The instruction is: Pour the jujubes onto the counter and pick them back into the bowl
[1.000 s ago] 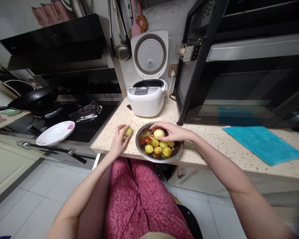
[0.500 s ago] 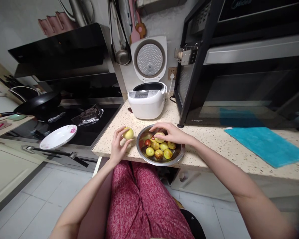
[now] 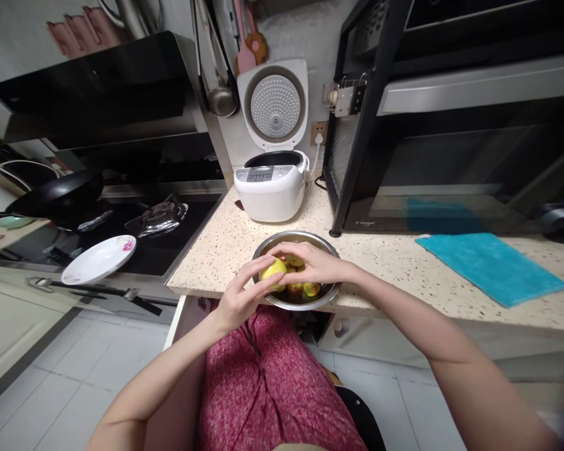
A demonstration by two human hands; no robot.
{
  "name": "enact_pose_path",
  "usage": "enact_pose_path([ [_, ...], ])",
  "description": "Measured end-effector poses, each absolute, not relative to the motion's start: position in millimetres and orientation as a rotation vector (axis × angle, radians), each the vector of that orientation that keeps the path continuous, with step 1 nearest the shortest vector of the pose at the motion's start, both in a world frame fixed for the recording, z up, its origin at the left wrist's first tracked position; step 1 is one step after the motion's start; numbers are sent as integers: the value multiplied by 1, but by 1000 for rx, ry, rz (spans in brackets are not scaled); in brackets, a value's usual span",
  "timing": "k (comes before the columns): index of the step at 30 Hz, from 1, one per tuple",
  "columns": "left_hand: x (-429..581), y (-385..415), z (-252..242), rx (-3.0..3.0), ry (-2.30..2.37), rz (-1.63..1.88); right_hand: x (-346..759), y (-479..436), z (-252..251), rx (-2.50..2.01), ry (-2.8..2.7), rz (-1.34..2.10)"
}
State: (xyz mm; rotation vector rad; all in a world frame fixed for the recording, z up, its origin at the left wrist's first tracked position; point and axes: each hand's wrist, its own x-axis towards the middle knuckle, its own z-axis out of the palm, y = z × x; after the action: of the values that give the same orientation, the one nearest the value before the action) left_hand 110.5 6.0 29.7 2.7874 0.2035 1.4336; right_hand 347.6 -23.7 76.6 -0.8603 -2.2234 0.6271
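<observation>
A steel bowl holding several yellow-green and brownish fruits stands at the counter's front edge. Above its left part, a yellow-green fruit is gripped by the fingers of my left hand. My right hand reaches over the bowl from the right, its fingertips against or very near the same fruit. Whether it also grips the fruit is hard to tell. Both hands cover some of the fruits in the bowl.
Behind the bowl is a white rice cooker with its lid up. A teal cloth lies on the counter at right, before a black oven. At left, a white plate and a black pan rest by the stove.
My left hand has moved right with the fruit, from over the counter to above the bowl. My right hand has shifted slightly, and its fingertips now meet or nearly meet that fruit. The view has shifted a little.
</observation>
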Motion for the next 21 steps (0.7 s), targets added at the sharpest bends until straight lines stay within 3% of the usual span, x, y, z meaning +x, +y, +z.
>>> enact_pose_path([
  [13,98,9,17,2770,351,1266,368,-14,77,-834,-2378,548],
  [21,94,18,7,2698,435,1081,384,-13,90,-723,-2553,687],
])
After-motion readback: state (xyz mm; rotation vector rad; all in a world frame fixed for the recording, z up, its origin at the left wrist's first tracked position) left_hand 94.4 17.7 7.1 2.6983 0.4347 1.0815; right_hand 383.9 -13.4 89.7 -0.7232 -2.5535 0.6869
